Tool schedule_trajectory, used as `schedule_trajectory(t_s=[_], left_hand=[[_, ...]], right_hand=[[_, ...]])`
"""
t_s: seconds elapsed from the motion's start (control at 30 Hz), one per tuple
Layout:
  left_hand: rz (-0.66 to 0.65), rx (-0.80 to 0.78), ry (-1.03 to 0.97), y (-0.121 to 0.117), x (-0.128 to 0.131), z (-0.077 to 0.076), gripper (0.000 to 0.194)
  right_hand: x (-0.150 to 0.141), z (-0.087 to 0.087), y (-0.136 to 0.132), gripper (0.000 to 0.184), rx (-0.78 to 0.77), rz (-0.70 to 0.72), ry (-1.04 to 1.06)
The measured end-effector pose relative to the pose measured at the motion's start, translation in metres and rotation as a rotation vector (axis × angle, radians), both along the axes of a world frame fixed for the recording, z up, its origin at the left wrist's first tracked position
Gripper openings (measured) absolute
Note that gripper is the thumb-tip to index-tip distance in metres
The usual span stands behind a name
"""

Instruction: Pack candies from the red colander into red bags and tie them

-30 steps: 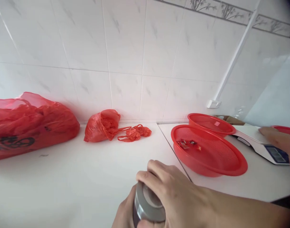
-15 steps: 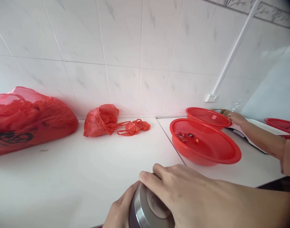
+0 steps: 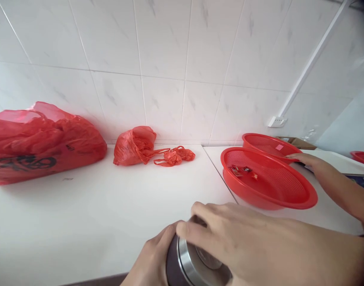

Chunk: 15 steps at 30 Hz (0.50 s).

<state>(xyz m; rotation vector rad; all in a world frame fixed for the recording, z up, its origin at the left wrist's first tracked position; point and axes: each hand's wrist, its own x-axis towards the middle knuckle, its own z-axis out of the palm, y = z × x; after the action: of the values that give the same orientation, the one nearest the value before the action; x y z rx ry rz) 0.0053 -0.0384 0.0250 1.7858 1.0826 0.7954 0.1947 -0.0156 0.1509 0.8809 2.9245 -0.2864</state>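
At the bottom centre, a dark cylindrical thermos (image 3: 174, 262) with a silver lid (image 3: 190, 262) is between my hands, partly cut off by the lower edge. Wrapped around the thermos's side is my left hand (image 3: 153, 256). My right hand (image 3: 226, 238) lies across the top, fingers curled over the lid and hiding much of it. Beyond my right forearm, a red plastic basket (image 3: 289, 186) holds a few small wrapped items (image 3: 246, 169).
A second red basket (image 3: 259, 143) stands behind, with a co-worker's hand (image 3: 307, 159) at its rim. Along the tiled wall sit a large red bag (image 3: 65, 147), a smaller red bag (image 3: 126, 149) and crumpled red bags (image 3: 174, 157). A cardboard box (image 3: 302, 143) is at the back right.
The view has turned, so the bags and baskets sit a little differently. My hands stay on the thermos and its lid. The co-worker's hand has flattened out at the back basket's rim.
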Motion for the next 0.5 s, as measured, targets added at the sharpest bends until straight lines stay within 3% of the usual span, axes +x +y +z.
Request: schedule_trajectory(t_s=[0.13, 0.4, 0.5], left_hand=[[-0.047, -0.04, -0.041, -0.004, -0.006, 0.008, 0.067], [-0.228, -0.153, -0.079, 0.008, -0.021, 0.008, 0.085], [-0.294, -0.151, -0.105, 0.012, -0.024, 0.009, 0.095]], right_hand=[[0.001, 0.01, 0.004, 0.034, -0.051, 0.194, 0.039], [0.005, 0.019, 0.008, 0.057, -0.224, 0.249, 0.129], [0.012, 0.022, 0.009, 0.058, -0.292, 0.191, 0.235]])
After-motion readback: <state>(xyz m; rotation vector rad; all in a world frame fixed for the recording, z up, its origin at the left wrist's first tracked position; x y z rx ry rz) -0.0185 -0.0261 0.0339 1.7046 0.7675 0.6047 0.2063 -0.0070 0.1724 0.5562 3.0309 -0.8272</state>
